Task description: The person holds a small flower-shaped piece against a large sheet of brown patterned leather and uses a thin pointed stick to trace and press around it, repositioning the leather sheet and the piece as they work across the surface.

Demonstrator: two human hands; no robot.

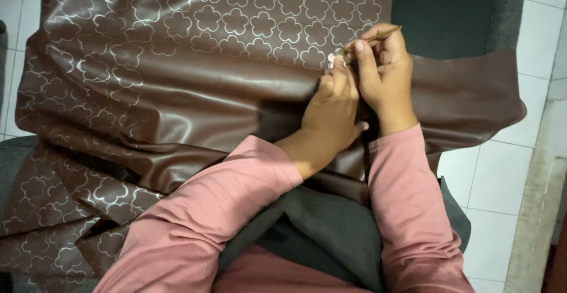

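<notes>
White floor tiles [508, 169] show at the right side and in the top left corner, under a dark grey pad [455, 10] that carries the work.

Nearest the viewer: two pink sleeves [236, 210] extend upward from the bottom edge. A dark grey cloth [319, 228] lies between them, across the person's lap.

Middle zone: a large sheet of brown fabric [177, 86] with a glossy surface is spread over the lap and the pad. It bears a repeating pattern of pale flower outlines [236, 21]. Deep folds cross the sheet from left to right. The strip at the right side, past the hands, is plain brown.

Hands: the left hand [333, 116] lies palm down on the fabric, fingers pressed against the cloth at the edge of the pattern. The right hand [384, 71] sits just beside it, touching it. The right grip is closed around a thin stick-like tool [378, 33], pinched between thumb and fingers. The tool tip meets the fabric at a flower outline just above the left fingertips. The left grip holds nothing; it is flat and open on the cloth.

Far zone: the patterned fabric runs on to the top edge.
</notes>
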